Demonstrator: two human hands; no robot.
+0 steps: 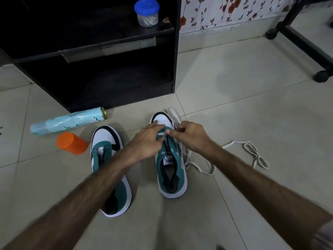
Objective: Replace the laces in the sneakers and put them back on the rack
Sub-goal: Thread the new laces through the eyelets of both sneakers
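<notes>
hands (146,141) lacing right sneaker (170,165), tiled floor (234,105)

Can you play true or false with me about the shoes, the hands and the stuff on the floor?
1. Both hands are working at the front eyelets of the right sneaker. True: the left hand and right hand meet there and pinch a white lace.
2. The orange jar sits on the black rack. False: it is on the floor, beside the left sneaker.
3. A loose white lace lies on the tiles to the right. True.
4. The light blue spray can stands upright. False: it lies on its side in front of the rack.
5. The blue-lidded jar is on the floor. False: it is up on a rack shelf.
</notes>
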